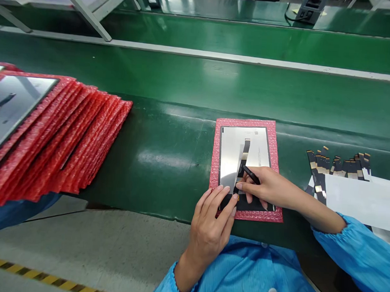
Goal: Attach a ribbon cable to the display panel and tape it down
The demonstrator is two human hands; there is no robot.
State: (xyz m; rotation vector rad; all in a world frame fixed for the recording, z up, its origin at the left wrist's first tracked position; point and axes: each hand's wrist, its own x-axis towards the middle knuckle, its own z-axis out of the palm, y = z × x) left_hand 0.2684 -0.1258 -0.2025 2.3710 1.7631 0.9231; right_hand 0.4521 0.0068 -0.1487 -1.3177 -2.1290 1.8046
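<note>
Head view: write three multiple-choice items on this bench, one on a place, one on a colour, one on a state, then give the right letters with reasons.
1. Where does the fanned stack of red bubble-wrap sheets lie?
A. left of the hands
B. right of the hands
C. on the floor

2. What colour is the belt?
A. grey
B. green
C. yellow

3. What does the right hand hold?
A. nothing
B. a cup
C. a thin dark tool

Key: 1 A, the stack fills the frame's left side. 2 B, the surface is glossy green. 3 C, its fingers pinch the tool over the panel, while the left hand rests at the panel's near edge.
</note>
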